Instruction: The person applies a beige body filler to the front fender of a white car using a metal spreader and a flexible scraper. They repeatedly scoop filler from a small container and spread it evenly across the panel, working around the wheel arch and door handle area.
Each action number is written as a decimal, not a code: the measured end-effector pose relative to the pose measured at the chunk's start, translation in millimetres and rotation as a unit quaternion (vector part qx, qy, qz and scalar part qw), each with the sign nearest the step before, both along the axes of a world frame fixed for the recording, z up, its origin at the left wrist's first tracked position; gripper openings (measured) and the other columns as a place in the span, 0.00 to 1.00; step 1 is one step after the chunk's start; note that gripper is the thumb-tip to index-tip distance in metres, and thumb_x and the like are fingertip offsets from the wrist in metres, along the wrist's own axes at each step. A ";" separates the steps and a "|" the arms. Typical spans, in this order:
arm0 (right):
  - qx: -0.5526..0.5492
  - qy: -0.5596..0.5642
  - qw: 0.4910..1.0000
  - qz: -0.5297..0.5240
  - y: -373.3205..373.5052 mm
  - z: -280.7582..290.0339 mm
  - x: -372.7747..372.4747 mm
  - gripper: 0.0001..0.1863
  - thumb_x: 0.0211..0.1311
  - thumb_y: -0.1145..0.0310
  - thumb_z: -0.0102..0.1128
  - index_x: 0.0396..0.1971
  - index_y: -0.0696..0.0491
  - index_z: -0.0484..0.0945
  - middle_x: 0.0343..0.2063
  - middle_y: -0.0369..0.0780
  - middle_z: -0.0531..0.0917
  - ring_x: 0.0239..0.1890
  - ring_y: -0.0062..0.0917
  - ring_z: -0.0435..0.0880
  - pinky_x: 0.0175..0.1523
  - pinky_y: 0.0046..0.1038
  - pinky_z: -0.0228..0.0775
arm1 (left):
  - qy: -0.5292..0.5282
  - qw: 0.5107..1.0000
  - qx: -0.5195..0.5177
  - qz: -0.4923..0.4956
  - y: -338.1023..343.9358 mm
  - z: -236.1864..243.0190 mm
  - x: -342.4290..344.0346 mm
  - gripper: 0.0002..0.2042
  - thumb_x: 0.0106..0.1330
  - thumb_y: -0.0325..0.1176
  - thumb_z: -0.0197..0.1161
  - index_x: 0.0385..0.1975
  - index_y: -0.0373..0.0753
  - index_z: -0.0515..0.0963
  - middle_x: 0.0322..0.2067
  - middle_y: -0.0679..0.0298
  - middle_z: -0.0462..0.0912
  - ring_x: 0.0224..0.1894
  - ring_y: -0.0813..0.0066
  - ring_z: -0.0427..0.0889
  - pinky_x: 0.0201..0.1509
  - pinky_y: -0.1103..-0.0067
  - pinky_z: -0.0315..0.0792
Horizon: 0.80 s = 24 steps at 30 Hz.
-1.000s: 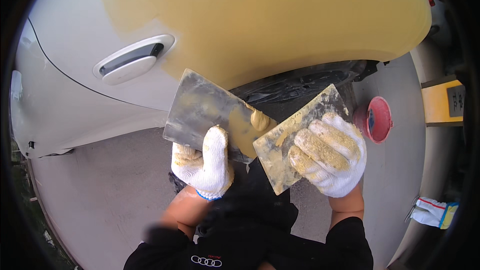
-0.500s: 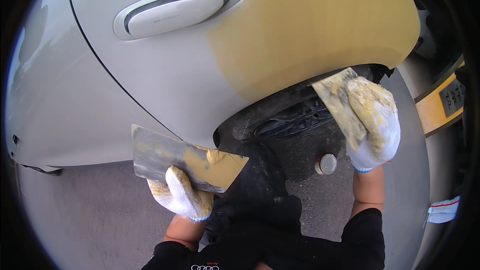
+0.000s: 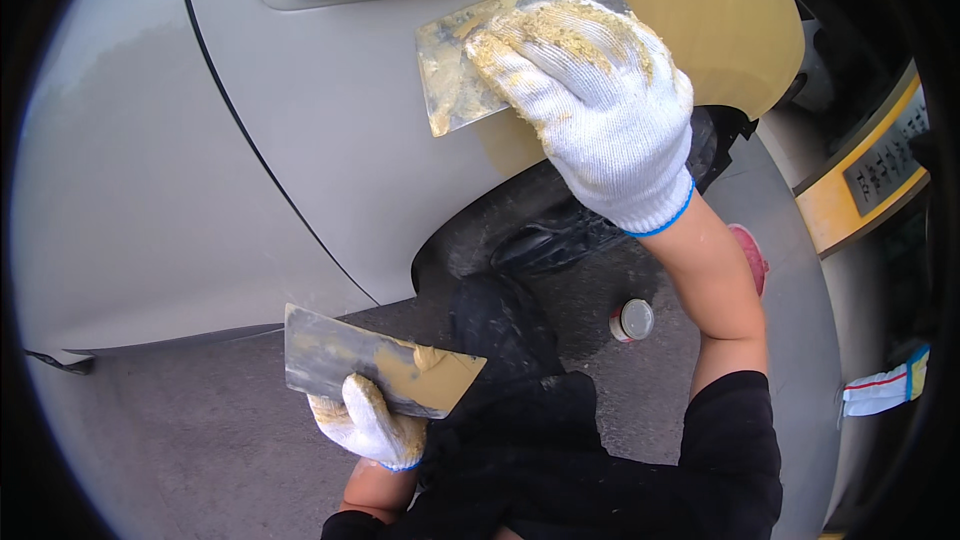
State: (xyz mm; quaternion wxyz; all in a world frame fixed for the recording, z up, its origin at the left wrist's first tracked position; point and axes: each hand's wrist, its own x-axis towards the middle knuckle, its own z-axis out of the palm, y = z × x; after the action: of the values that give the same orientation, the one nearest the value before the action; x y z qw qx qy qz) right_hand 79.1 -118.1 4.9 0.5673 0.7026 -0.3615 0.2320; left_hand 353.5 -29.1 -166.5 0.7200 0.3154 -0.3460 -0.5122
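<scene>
My right hand, in a white knit glove caked with yellow putty, presses a flat putty spreader to the silver car panel, at the edge of a tan filler patch. Putty smears the spreader's face. Lower down, my left hand, also gloved, grips a wider metal putty plate by its lower edge, thumb on top. A coat of tan putty with a small lump lies on the plate's right part. The fingers beneath the plate are hidden.
A lidded can stands on the grey ground below the dark wheel arch. Behind my right forearm, a red round object shows partly. A yellow frame and a white packet are at the right.
My right hand has swung up and left with its spreader, from beside the wheel arch onto the panel. The left hand and plate sit slightly lower. The view has shifted a little.
</scene>
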 end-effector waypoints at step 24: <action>0.081 -0.093 0.992 0.019 14.9 -48.4 24.1 0.21 0.47 0.68 0.68 0.44 0.40 0.92 0.44 0.37 0.91 0.50 0.40 0.86 0.49 0.41 0.84 | 0.004 0.998 0.050 -0.039 3.1 -24.8 21.4 0.21 0.79 0.38 0.62 0.65 0.38 0.68 0.51 0.57 0.81 0.50 0.68 0.85 0.56 0.68 0.84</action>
State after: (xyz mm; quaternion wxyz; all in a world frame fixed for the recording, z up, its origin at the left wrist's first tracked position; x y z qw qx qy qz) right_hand 103.2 -103.2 -43.6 0.4681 0.7279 -0.4173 0.2772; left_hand 374.8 -26.0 -191.3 0.6837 0.3356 -0.3293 -0.5581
